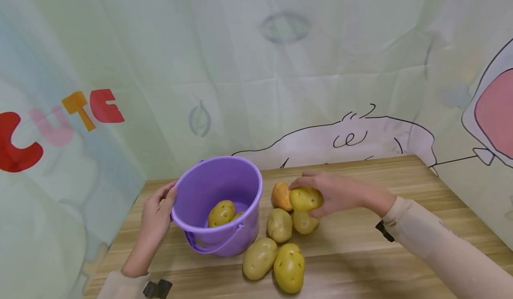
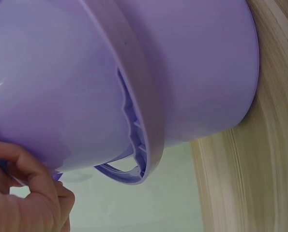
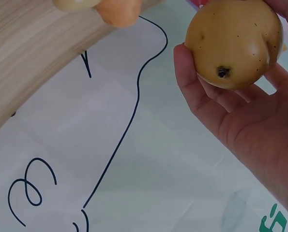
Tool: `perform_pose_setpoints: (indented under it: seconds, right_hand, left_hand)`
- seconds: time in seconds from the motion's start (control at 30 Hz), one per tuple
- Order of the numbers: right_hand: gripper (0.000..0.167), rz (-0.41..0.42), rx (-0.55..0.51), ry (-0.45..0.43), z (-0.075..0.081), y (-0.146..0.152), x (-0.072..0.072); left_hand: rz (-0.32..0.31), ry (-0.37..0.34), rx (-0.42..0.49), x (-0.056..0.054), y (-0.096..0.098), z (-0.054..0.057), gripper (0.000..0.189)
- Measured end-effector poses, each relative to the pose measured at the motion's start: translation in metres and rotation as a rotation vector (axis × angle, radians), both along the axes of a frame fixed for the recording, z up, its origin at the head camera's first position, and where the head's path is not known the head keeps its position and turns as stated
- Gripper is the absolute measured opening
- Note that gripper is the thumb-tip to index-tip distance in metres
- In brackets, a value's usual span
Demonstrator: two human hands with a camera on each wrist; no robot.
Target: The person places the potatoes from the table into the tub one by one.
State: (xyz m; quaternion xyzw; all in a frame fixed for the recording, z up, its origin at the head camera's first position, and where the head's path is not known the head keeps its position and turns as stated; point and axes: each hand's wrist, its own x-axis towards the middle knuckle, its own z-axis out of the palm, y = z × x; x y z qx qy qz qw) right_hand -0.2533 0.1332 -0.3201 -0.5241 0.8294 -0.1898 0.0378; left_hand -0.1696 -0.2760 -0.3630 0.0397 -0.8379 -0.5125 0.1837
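Observation:
My left hand (image 1: pixel 155 216) grips the rim of a purple bucket (image 1: pixel 244 234) on its left side; in the left wrist view the curled fingers (image 2: pixel 30 174) show at that rim. The bucket leans a little toward me, its handle (image 2: pixel 144 106) hanging down the near side. Inside lies a yellow potato (image 1: pixel 221 213), with part of another beside it. Held in my right hand (image 1: pixel 336 195) is a yellow potato (image 3: pixel 233 43), raised above the others right of the bucket. Fingers and thumb curl round it in the right wrist view.
Right of the bucket lie an orange-brown potato (image 1: pixel 282 196), a pale potato (image 1: pixel 279 225) and another partly covered potato (image 1: pixel 305 223). Nearer me are a pale potato (image 1: pixel 259 259) and a yellow one (image 1: pixel 289 268). A printed curtain (image 1: pixel 240 89) hangs behind the wooden table (image 1: pixel 360 263).

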Motion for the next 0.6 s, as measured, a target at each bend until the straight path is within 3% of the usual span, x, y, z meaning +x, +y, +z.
perform_pose_setpoints:
  seconds: [0.6]
  right_hand:
    - [0.062,0.025,-0.032,0.005,0.028,-0.01,-0.007]
  left_hand:
    - [0.006,-0.004,-0.001,-0.003,-0.003,-0.003,0.045]
